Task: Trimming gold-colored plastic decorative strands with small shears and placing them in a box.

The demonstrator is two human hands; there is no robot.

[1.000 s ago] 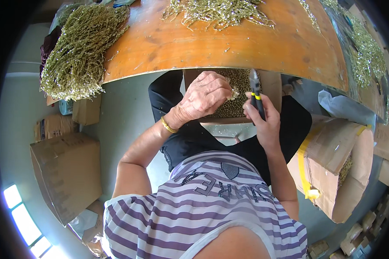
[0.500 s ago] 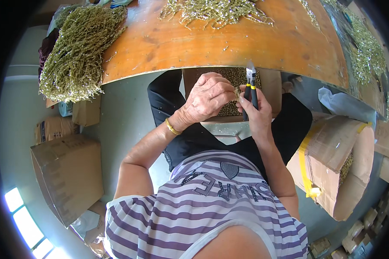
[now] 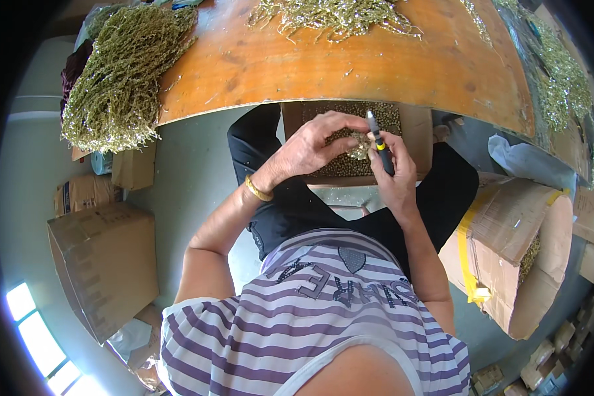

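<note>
In my right hand [image 3: 396,170] is a pair of cutting pliers [image 3: 383,150] with black and yellow handles. Their metal tip points up and away, and the handles are pressed together. My left hand [image 3: 318,146] curves in from the left, its fingertips meeting a small gold glittery piece [image 3: 359,148] between the two hands. My right thumb is close to that piece too; which fingers bear it is partly hidden. Below both hands stands an open cardboard box [image 3: 416,142] filled with small gold beads [image 3: 340,168].
The wooden table [image 3: 336,72] curves across just beyond my hands. On it lie bundles of gold glittery sprigs [image 3: 129,79] at left and another heap [image 3: 340,16] at the far middle. Cardboard boxes stand on the floor, one at left [image 3: 109,264] and one taped at right [image 3: 501,244].
The pliers have turned, their handles have come together, and their tip has swung slightly left. My left hand has opened out a little, and more of the glittery piece shows.
</note>
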